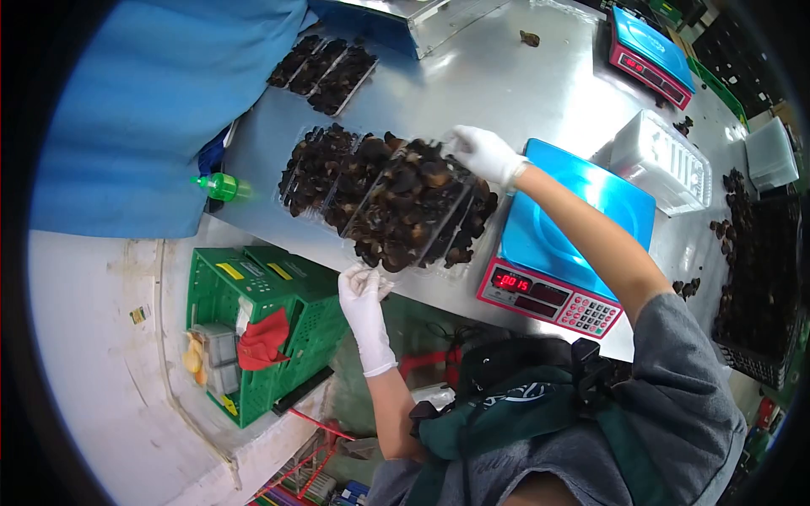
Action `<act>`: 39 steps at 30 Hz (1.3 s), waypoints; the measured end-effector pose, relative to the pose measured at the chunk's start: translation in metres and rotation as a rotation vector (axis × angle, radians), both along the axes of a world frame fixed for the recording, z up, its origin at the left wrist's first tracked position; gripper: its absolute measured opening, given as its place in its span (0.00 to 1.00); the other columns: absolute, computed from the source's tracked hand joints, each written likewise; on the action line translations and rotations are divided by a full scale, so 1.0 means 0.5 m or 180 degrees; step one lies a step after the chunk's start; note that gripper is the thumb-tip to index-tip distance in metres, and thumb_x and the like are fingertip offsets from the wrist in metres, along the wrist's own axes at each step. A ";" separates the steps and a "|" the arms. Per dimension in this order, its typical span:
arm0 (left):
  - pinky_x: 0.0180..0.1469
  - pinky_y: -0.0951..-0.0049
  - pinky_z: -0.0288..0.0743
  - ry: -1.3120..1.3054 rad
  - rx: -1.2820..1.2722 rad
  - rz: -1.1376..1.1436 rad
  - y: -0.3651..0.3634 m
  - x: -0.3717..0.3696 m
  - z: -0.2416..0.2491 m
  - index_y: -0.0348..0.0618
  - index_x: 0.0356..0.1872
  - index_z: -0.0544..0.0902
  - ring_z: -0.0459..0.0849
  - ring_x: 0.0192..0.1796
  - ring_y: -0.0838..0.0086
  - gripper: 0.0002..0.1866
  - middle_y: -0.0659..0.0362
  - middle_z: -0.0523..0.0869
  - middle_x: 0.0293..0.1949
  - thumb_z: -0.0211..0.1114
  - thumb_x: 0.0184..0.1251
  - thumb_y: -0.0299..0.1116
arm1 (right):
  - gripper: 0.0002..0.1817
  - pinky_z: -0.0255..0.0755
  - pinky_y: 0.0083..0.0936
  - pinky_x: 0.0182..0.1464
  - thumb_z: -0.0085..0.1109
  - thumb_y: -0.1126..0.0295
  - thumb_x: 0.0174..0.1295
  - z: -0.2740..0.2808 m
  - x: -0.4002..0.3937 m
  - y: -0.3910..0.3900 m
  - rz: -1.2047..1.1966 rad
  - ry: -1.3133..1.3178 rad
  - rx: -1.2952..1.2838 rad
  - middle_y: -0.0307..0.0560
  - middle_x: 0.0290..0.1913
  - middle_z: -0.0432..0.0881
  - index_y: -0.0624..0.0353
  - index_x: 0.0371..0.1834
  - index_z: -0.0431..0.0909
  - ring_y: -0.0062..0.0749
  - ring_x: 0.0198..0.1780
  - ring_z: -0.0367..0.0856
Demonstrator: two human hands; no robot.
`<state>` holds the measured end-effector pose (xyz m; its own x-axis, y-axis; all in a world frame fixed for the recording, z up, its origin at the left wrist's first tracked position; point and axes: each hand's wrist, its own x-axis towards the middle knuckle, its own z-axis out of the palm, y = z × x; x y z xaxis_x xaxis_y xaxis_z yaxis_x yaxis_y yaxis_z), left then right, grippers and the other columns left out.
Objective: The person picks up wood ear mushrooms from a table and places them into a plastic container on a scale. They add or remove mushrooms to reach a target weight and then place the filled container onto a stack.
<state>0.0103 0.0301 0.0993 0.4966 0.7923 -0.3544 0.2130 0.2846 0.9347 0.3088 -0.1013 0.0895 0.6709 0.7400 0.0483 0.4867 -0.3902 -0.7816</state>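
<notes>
A clear plastic tray of dark brown, ear-shaped mushrooms (407, 198) is between my two white-gloved hands, over a row of similar trays. My left hand (363, 287) is closed at its near end, fingers pinched together. At the far corner, my right hand (483, 154) has its fingers bent onto the tray's edge. More mushroom-filled trays (314, 169) lie side by side beneath and to the left of it. Under my right forearm stands a digital scale (574, 219) with a blue pan and a red base; its display seems to read -0015.
Stacked clear trays (662, 160) stand right of the scale. A second scale (650, 55) is at the far right. Loose mushrooms and a black crate (759, 367) line the right side. A green spray bottle (224, 187), blue cloth (160, 110) and green crates (253, 304) are left.
</notes>
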 end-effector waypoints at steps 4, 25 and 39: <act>0.39 0.76 0.85 -0.0013 -0.0019 0.0217 0.058 0.017 -0.069 0.37 0.50 0.70 0.82 0.37 0.76 0.14 0.57 0.79 0.40 0.63 0.68 0.19 | 0.16 0.76 0.38 0.53 0.53 0.70 0.61 -0.061 0.034 0.121 0.0305 -0.0166 -0.0266 0.53 0.43 0.85 0.56 0.52 0.79 0.50 0.48 0.83; 0.46 0.72 0.82 0.0127 -0.0178 -0.0049 0.078 0.029 -0.118 0.41 0.46 0.76 0.82 0.42 0.74 0.06 0.58 0.80 0.40 0.61 0.72 0.26 | 0.11 0.72 0.32 0.52 0.62 0.66 0.64 0.024 0.116 -0.801 -0.1438 -0.1267 -0.1184 0.49 0.41 0.81 0.59 0.44 0.86 0.41 0.46 0.80; 0.58 0.65 0.76 0.0157 0.0958 0.0289 -0.014 -0.037 -0.127 0.37 0.63 0.74 0.79 0.54 0.60 0.20 0.45 0.77 0.57 0.54 0.76 0.37 | 0.13 0.75 0.38 0.43 0.62 0.57 0.55 0.048 0.111 -0.753 -0.1724 -0.1941 -0.0731 0.48 0.33 0.85 0.52 0.34 0.87 0.43 0.37 0.83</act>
<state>-0.0084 0.0231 0.0356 0.4071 0.9055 -0.1193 0.2466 0.0168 0.9690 0.3641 -0.4779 0.1135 0.8408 0.3595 0.4047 0.4974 -0.8080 -0.3157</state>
